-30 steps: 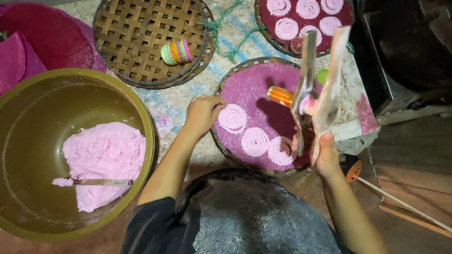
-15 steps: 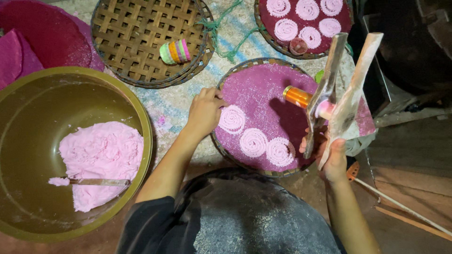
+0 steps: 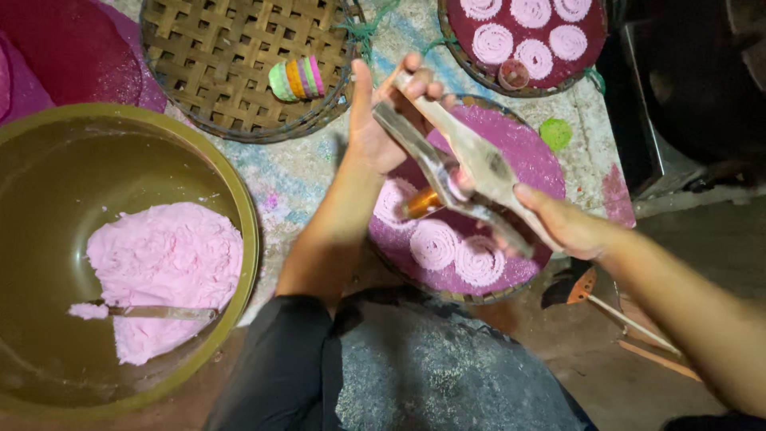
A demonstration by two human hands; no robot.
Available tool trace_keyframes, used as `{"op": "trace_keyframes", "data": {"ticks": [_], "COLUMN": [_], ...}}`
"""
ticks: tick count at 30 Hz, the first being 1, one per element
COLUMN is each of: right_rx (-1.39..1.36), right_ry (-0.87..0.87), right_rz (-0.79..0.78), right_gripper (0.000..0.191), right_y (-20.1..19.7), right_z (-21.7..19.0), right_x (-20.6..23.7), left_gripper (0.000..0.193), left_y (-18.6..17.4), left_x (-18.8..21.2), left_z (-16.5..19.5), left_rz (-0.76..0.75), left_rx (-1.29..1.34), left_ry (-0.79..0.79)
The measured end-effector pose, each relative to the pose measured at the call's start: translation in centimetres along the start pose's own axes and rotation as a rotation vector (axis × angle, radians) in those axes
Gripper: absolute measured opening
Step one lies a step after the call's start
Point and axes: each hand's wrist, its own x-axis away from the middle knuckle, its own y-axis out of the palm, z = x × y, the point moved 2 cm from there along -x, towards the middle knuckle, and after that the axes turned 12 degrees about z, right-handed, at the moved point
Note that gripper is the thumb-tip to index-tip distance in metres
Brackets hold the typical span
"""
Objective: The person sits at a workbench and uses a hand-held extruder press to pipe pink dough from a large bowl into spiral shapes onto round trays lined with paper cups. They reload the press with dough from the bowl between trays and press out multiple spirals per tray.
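Note:
Both my hands hold a two-armed wooden press [image 3: 471,172] with a brass cylinder at its middle, tilted over a round woven tray [image 3: 533,164] lined in purple. My left hand [image 3: 381,120] grips the far ends of the arms. My right hand [image 3: 558,223] holds the near ends. On the tray lie three pink coiled noodle rounds [image 3: 435,243], partly hidden by the press.
A large olive bowl [image 3: 239,207] at left holds pink dough and a flat tool. An open-weave basket tray [image 3: 231,64] carries a striped cup. A second purple tray [image 3: 590,76] with several pink coils lies at the far right. Dark objects stand at right.
My left hand left the tray and took hold of the press's far ends. The press swung from upright at the right side to lying across the tray between both hands.

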Motion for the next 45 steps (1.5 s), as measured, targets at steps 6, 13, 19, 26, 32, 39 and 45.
{"op": "trace_keyframes", "data": {"ticks": [6,13,19,26,32,39,45], "right_rx": [0.488,0.462,0.509,0.498,0.485,0.429,0.477], "right_ry": [-0.313,-0.339,-0.370,-0.299,-0.504,-0.353,-0.443], "right_rz": [0.256,0.304,0.361,0.323,0.403,0.340,0.444], "right_gripper": [0.077,0.067,0.071,0.074,0.073,0.073,0.068], "right_y": [-1.1,1.2,0.1,0.0,-0.4,0.0,-0.6], "right_z": [-6.8,-7.5,-9.2,-9.7,-11.1,-10.4,-11.3], "right_x": [-1.8,-3.6,-2.8,-0.2,0.0,1.3,0.4], "left_gripper": [0.048,0.049,0.052,0.054,0.056,0.053,0.053], "left_y": [-2.4,-2.9,-1.5,-0.8,0.2,0.3,0.7], "left_x": [-4.2,-4.2,-5.6,-5.0,-7.7,-5.6,-8.0], "left_z": [2.1,3.3,3.8,3.4,3.7,3.3,3.4], "left_rz": [0.101,0.173,0.234,0.226,0.184,0.287,0.231], "left_rx": [0.156,0.130,0.102,0.082,0.030,0.048,0.010], "left_ry": [0.105,0.140,0.169,0.165,0.190,0.196,0.235]}}
